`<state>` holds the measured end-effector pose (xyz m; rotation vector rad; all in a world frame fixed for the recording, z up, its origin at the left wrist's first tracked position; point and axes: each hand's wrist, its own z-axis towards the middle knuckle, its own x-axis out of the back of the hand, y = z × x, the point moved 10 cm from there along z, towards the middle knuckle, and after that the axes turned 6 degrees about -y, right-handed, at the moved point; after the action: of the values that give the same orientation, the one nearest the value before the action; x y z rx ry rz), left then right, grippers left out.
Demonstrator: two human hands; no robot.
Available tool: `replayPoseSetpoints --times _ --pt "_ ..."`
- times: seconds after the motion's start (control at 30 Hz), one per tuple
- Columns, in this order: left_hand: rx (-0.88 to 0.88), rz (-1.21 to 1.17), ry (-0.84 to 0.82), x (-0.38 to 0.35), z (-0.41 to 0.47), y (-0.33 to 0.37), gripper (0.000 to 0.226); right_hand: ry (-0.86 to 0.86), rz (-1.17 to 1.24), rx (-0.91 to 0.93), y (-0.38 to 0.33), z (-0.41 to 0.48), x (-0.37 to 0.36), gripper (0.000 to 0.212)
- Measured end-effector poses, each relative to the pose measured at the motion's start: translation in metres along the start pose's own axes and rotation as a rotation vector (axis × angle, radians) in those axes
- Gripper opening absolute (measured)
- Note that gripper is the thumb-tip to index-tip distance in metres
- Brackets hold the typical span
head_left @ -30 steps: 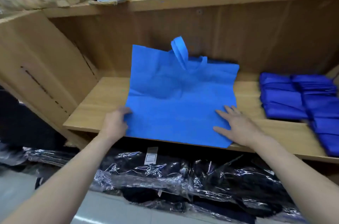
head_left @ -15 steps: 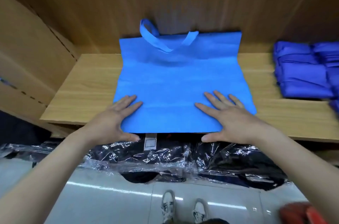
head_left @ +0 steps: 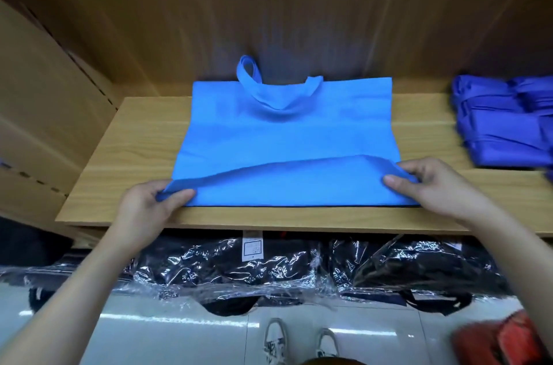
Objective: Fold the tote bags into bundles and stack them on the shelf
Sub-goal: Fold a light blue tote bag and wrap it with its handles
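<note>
A light blue tote bag (head_left: pixel 287 137) lies flat on the wooden shelf (head_left: pixel 143 155), its handles (head_left: pixel 263 92) toward the back wall. The bag's near edge is lifted and turned over into a low fold. My left hand (head_left: pixel 149 209) pinches the near left corner of that fold, thumb on top. My right hand (head_left: pixel 434 188) pinches the near right corner in the same way. A pile of darker blue folded bundles (head_left: pixel 505 125) sits on the shelf at the right.
The shelf's back wall stands just behind the bag. A cardboard panel (head_left: pixel 45 113) leans at the left. Below the shelf lie black goods in clear plastic (head_left: pixel 239 272). My shoes (head_left: pixel 299 340) and a red object (head_left: pixel 505 337) are on the floor.
Both hands lay flat on the bag's near part; now each pinches a near corner and has lifted the near edge into a fold. The camera has moved closer and lower.
</note>
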<state>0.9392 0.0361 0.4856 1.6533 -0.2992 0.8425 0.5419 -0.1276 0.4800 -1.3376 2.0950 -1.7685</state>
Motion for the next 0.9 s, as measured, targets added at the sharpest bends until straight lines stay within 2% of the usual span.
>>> replayPoseSetpoints --times 0.03,0.1,0.2,0.33,0.4,0.47,0.57,0.63,0.7,0.73,0.8,0.83,0.9 --pt "0.027 -0.025 0.012 0.0 0.002 -0.006 0.029 0.089 -0.01 -0.007 0.004 0.0 0.003 0.016" --pt "0.061 0.015 0.037 0.001 0.005 -0.006 0.017 0.254 -0.094 -0.014 0.009 -0.001 0.007 0.008" --pt "0.08 0.158 0.037 0.003 0.006 0.003 0.026 0.424 -0.164 -0.026 0.007 -0.01 0.005 0.004" --pt "0.098 0.347 0.076 0.003 0.005 0.012 0.034 0.597 -0.323 0.0 -0.003 -0.024 0.0 0.016" --pt "0.066 0.306 0.083 0.001 0.004 0.015 0.042 0.62 -0.334 -0.008 -0.005 -0.027 -0.004 0.031" --pt "-0.046 0.292 0.085 -0.002 0.002 0.022 0.052 0.618 -0.425 0.007 -0.011 -0.029 -0.011 0.05" --pt "-0.176 0.429 0.051 -0.013 -0.003 0.031 0.033 0.607 -0.848 0.132 -0.032 -0.028 -0.033 0.058" --pt "-0.172 0.466 0.031 -0.015 -0.002 0.03 0.021 0.477 -1.013 0.204 -0.033 -0.019 -0.05 0.06" --pt "-0.157 0.487 0.01 -0.012 0.001 0.026 0.021 0.314 -1.001 0.23 -0.025 -0.01 -0.058 0.066" --pt "-0.148 0.505 -0.026 -0.011 0.002 0.021 0.027 0.254 -0.962 0.228 -0.021 -0.009 -0.057 0.061" --pt "-0.188 0.624 -0.1 -0.013 0.002 0.014 0.055 0.156 -0.893 0.212 -0.017 -0.01 -0.054 0.054" --pt "-0.233 0.71 -0.13 -0.016 0.001 0.014 0.067 0.112 -0.873 0.2 -0.014 -0.01 -0.053 0.064" --pt "-0.304 0.835 -0.192 -0.024 -0.002 0.016 0.077 0.067 -0.861 0.197 -0.014 -0.011 -0.053 0.081"
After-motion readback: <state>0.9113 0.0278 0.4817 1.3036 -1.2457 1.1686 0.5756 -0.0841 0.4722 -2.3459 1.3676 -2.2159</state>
